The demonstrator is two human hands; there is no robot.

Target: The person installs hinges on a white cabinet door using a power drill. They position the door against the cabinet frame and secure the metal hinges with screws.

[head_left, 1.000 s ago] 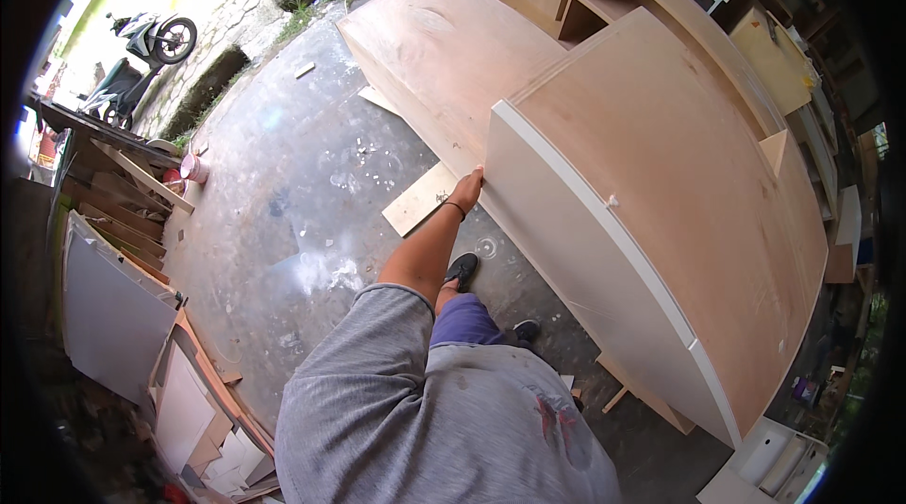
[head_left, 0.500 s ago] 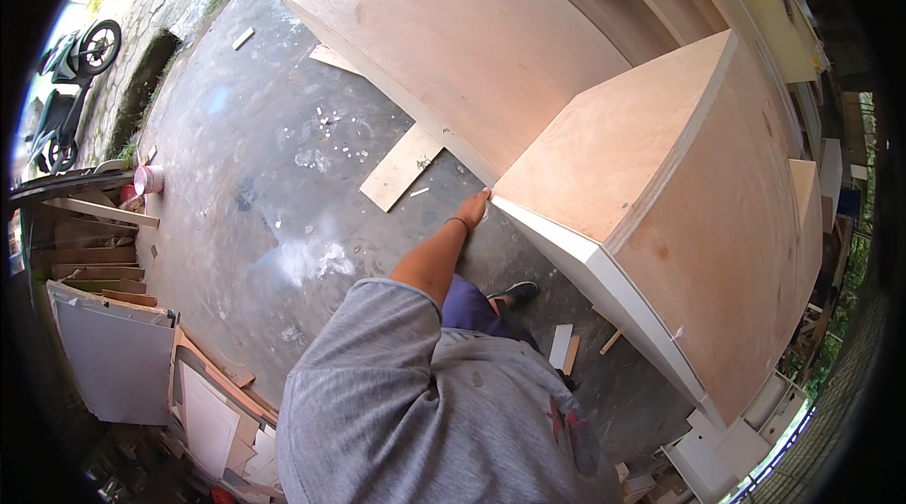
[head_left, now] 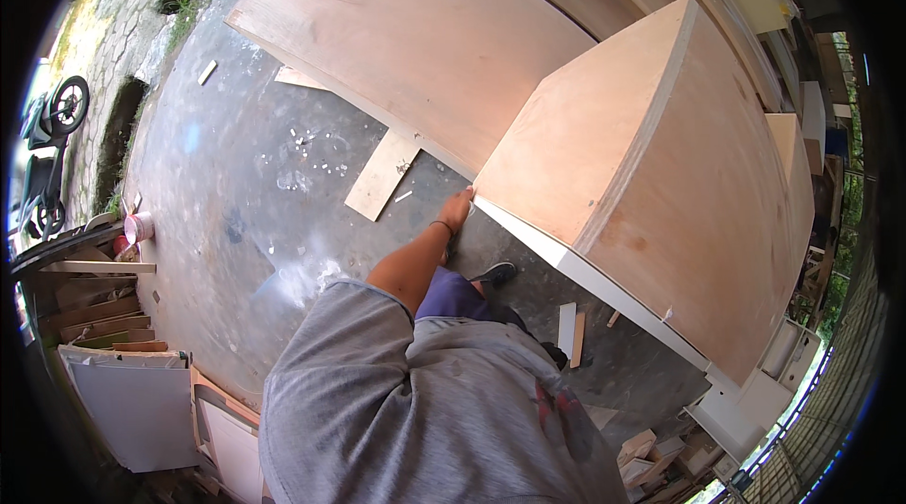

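My left hand (head_left: 457,210) reaches forward to the near left corner of a large plywood box (head_left: 694,188). Its fingers are closed at that corner, where the box's white-edged front begins. A small white bit shows beside the fingers; what it is I cannot make out. Just beyond the corner, the box meets a long plywood panel (head_left: 425,27) that stretches to the upper left. My right hand is not visible; the box and my grey-shirted body fill the side where it would be.
A loose board (head_left: 380,174) and white scraps lie on the grey concrete floor (head_left: 217,211). Thin strips (head_left: 567,331) lie near my foot. Sheet offcuts (head_left: 127,405) lean at the lower left, near a paint bucket (head_left: 139,226). A motorbike (head_left: 52,145) stands outside.
The whole view has shifted, so the box and panel appear farther left and higher. My left hand stays at the same corner of the box.
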